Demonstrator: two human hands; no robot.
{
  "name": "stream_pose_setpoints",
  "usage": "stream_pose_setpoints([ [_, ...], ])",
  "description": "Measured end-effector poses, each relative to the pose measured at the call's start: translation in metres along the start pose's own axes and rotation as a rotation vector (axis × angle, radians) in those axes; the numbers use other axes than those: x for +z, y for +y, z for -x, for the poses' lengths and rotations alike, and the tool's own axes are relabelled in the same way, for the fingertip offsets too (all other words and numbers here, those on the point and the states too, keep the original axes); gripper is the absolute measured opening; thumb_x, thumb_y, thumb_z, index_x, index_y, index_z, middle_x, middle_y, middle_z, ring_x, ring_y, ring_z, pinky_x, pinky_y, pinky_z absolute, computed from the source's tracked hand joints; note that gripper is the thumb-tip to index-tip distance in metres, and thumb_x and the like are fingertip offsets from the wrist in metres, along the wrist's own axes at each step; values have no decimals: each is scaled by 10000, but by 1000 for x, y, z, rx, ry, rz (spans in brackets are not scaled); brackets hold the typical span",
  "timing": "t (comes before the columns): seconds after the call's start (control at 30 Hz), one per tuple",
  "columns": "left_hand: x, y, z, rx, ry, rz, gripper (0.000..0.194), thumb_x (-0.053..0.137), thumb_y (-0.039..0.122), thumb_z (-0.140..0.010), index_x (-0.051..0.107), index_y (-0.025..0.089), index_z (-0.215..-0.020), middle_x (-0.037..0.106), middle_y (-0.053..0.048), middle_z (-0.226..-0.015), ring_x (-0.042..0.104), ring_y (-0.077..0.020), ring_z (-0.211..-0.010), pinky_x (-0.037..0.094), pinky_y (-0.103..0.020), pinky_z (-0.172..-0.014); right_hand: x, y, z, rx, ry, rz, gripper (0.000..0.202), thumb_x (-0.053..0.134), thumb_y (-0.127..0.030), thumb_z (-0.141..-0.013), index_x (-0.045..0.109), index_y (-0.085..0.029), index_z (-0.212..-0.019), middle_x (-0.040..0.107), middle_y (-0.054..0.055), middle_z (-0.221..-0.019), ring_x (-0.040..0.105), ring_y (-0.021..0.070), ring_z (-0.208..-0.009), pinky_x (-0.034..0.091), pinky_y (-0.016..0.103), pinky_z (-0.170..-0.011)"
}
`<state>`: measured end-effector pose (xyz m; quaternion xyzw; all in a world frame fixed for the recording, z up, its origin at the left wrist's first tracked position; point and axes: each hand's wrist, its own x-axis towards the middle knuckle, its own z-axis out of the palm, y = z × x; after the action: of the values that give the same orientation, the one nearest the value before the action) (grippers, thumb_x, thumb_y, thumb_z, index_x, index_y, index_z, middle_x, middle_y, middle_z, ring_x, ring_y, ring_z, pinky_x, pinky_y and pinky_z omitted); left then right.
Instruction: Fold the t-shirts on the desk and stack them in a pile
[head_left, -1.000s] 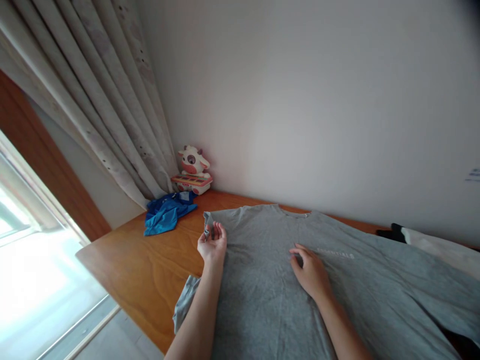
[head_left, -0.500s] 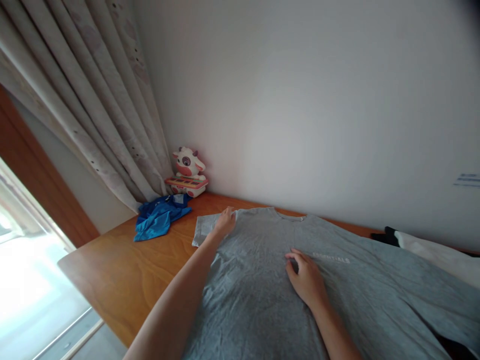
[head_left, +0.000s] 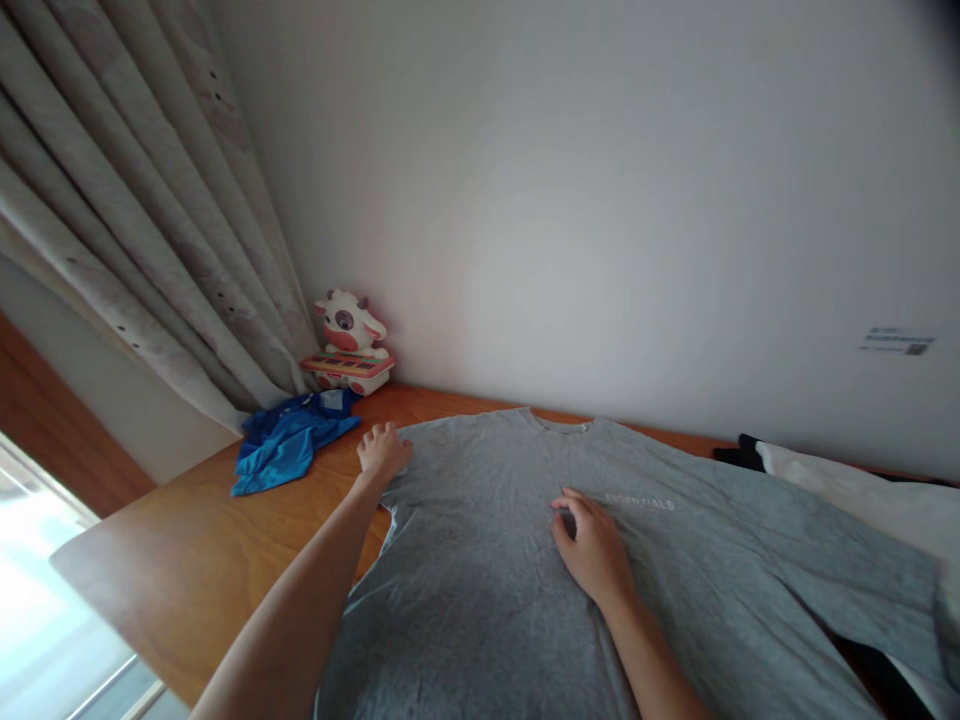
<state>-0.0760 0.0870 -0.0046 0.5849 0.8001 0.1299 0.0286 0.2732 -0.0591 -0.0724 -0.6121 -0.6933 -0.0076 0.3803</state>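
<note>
A grey T-shirt [head_left: 480, 560] with white "ESSENTIALS" lettering lies spread out, its neckline toward the wall. My left hand [head_left: 384, 452] rests on the left sleeve, fingers slightly bent and apart, covering the sleeve's end. On the shirt's chest, just left of the lettering, lies my right hand [head_left: 592, 545]. Its fingers are loosely curved, with the thumb apart and no cloth pinched between them. Faint wrinkles run across the shirt's front.
The wooden table [head_left: 172, 530] meets the wall at the back. A crumpled blue garment [head_left: 289, 440] lies at the left, before a cow-shaped toy keyboard [head_left: 349, 345]. Black and white clothing [head_left: 825, 475] sits at the right. A curtain [head_left: 150, 200] hangs at the left.
My left hand has slid left along the sleeve to its end. My right hand has kept its place on the chest. The view has shifted slightly to the right.
</note>
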Motion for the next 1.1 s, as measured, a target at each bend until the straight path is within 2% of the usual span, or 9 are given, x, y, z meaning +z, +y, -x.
stream_pose_setpoints([
  [0.07,-14,-20,-3,-127,21,-23,664,526,454,-883,500,75,-1428,492,-310,-1486,467,-464,-1384,419,-599,-1051,0,0,0,6,0,-4,256,465,-220,-882,692,-201,-1000,739,150,-1188,676,284,-1157,498,453,-1029],
  [0.13,-24,-38,-5,-206,-8,-18,710,606,530,-820,569,43,-1335,575,-343,-1374,554,-495,-1281,497,-571,-942,1,1,-1,16,-4,-6,254,469,-226,-879,693,-206,-997,737,147,-1192,674,283,-1162,497,448,-1029],
  [0.27,-28,-50,-2,-156,-93,69,404,732,488,-725,713,180,-986,772,-163,-1016,723,-358,-1020,552,-356,-786,0,1,0,25,-19,-11,250,475,-235,-881,695,-225,-1000,739,126,-1188,673,273,-1160,490,432,-1036],
  [0.37,-29,-37,4,-79,-57,148,225,703,358,-760,699,206,-925,781,-121,-974,740,-323,-973,543,-323,-766,-1,1,0,24,-24,-20,246,478,-231,-884,695,-238,-999,741,111,-1183,668,266,-1163,478,431,-1048],
  [0.57,-50,18,26,169,94,301,278,607,257,-865,629,210,-1137,747,-116,-1134,707,-286,-1061,523,-335,-887,-1,1,-1,15,-28,-20,248,484,-229,-874,701,-227,-994,741,127,-1179,671,272,-1160,478,436,-1047],
  [0.7,-47,51,77,462,35,351,388,692,231,-818,619,277,-1197,741,-52,-1130,694,-257,-1066,505,-314,-931,-1,0,-1,27,-40,-9,254,482,-238,-880,708,-218,-993,737,142,-1199,673,282,-1162,481,452,-1046],
  [0.8,-31,61,128,697,-15,158,510,650,125,-784,603,261,-1273,682,-121,-1273,615,-336,-1192,458,-430,-1017,-2,0,0,24,-38,-7,255,481,-240,-882,710,-211,-991,736,146,-1201,675,289,-1162,486,457,-1042],
  [0.93,-17,55,164,576,-21,21,411,595,116,-789,648,210,-1186,660,-186,-1244,586,-383,-1177,426,-525,-1034,-1,2,-1,14,-31,-27,252,480,-238,-875,703,-224,-992,745,130,-1173,677,283,-1158,486,456,-1044],
  [1.1,-16,41,159,547,-69,69,359,490,104,-859,674,214,-1146,693,-161,-1156,619,-339,-1127,500,-450,-960,1,3,0,-7,4,-46,284,455,-300,-905,685,-206,-1042,734,154,-1167,677,304,-1139,500,475,-1015],
])
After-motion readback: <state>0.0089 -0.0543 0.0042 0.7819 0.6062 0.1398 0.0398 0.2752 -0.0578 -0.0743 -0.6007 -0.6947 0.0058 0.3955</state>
